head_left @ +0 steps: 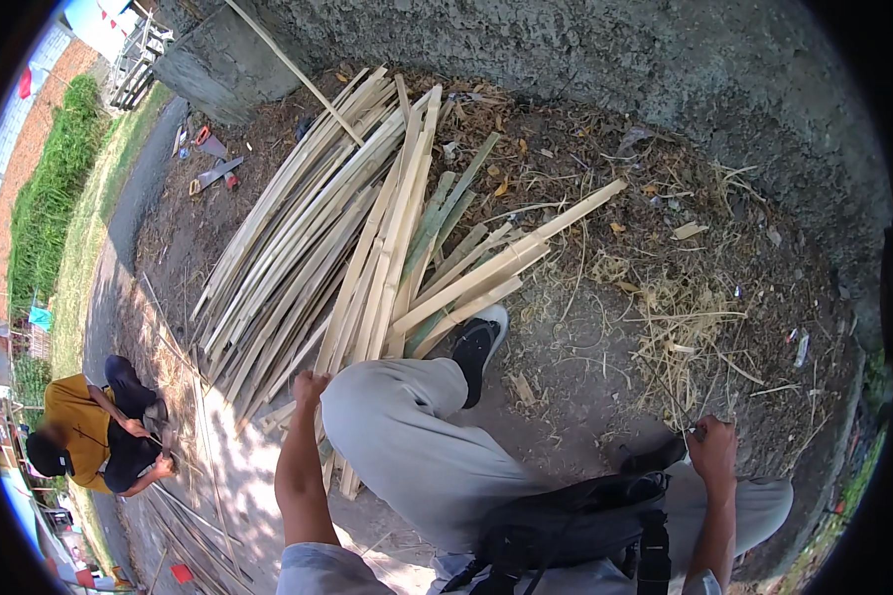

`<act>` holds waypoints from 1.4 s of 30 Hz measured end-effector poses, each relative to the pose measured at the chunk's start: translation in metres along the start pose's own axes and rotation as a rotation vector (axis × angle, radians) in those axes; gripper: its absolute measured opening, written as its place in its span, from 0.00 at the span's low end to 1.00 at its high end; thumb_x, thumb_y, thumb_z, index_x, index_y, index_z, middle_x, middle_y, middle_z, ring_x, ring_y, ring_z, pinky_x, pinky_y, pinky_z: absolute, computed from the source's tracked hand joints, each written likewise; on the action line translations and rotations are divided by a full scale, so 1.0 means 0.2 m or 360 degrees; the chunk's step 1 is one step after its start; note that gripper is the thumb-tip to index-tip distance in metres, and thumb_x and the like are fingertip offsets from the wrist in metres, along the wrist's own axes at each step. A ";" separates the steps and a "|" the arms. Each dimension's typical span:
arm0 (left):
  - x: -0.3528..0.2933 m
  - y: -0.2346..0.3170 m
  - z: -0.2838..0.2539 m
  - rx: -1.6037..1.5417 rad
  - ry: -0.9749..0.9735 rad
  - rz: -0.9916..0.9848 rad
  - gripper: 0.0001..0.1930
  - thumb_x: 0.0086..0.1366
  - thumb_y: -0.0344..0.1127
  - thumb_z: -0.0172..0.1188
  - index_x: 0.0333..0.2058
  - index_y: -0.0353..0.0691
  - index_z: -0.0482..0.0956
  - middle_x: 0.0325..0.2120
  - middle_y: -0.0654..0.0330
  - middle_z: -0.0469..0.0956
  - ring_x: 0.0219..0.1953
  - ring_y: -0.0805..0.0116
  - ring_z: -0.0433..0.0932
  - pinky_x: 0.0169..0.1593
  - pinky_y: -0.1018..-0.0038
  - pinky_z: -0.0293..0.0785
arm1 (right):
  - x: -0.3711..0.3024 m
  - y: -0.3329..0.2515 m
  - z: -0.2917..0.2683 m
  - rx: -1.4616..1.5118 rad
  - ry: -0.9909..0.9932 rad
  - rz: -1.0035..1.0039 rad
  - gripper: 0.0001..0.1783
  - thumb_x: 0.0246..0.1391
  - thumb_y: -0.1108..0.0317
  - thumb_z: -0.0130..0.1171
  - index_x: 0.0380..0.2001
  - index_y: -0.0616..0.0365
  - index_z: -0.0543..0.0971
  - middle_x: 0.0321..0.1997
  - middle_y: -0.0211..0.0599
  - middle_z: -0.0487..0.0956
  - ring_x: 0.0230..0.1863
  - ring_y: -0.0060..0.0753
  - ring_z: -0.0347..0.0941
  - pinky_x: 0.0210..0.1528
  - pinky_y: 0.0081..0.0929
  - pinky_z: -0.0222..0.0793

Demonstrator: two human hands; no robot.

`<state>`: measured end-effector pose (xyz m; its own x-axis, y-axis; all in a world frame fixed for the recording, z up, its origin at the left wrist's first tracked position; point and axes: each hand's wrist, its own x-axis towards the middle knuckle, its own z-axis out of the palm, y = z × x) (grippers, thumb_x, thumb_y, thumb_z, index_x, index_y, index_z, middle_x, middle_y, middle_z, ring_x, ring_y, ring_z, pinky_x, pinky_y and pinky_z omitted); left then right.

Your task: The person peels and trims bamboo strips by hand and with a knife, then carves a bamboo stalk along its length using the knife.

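My left hand (311, 388) is closed beside my bent knee, over the lower ends of a pile of split bamboo strips (308, 218). Whether it grips one of those strips I cannot make out. On the other side, my right hand (714, 448) is closed near my right knee, with a small dark thing showing at its fingers, too small to name. Several wider bamboo slats (399, 233) lie across the pile, some with green skin. One pale slat (526, 248) slants up to the right, just beyond my shoe (478, 347).
Handsaws (215, 175) lie on the ground left of the pile. A rough concrete wall (585, 50) runs along the far side. Curly bamboo shavings (680, 317) litter the soil at right. At left, another person in a yellow shirt (77, 421) sits handling thin strips.
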<state>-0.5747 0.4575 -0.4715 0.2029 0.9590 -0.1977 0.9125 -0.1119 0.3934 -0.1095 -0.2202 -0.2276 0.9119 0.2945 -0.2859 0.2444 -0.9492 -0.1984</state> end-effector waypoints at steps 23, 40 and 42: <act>-0.42 0.64 -0.64 0.0162 0.0327 0.0260 0.18 0.46 0.43 0.65 0.24 0.32 0.76 0.19 0.49 0.77 0.26 0.50 0.78 0.33 0.60 0.71 | 0.00 0.04 -0.03 0.0050 0.0122 -0.0088 0.11 0.40 0.71 0.64 0.31 0.61 0.81 0.29 0.52 0.79 0.37 0.57 0.76 0.42 0.47 0.72; -1.00 1.34 -1.71 0.0719 0.1161 0.0754 0.16 0.45 0.40 0.66 0.33 0.38 0.81 0.27 0.51 0.81 0.32 0.48 0.80 0.37 0.56 0.72 | -0.09 0.07 -0.16 0.0289 0.0289 -0.0159 0.07 0.39 0.72 0.61 0.26 0.61 0.79 0.26 0.53 0.79 0.33 0.57 0.76 0.40 0.47 0.73; -1.10 1.48 -1.78 0.0748 0.1114 0.0957 0.17 0.44 0.40 0.65 0.33 0.38 0.80 0.25 0.47 0.80 0.29 0.46 0.79 0.35 0.58 0.71 | -0.09 0.08 -0.15 0.0278 0.0407 -0.0207 0.07 0.39 0.72 0.61 0.26 0.61 0.79 0.28 0.54 0.79 0.34 0.56 0.76 0.41 0.47 0.73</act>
<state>-0.4766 0.3058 0.0078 0.5561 0.6310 0.5409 0.8059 -0.5685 -0.1654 -0.1128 -0.2442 -0.1978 0.9354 0.3536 -0.0074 0.3242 -0.8656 -0.3817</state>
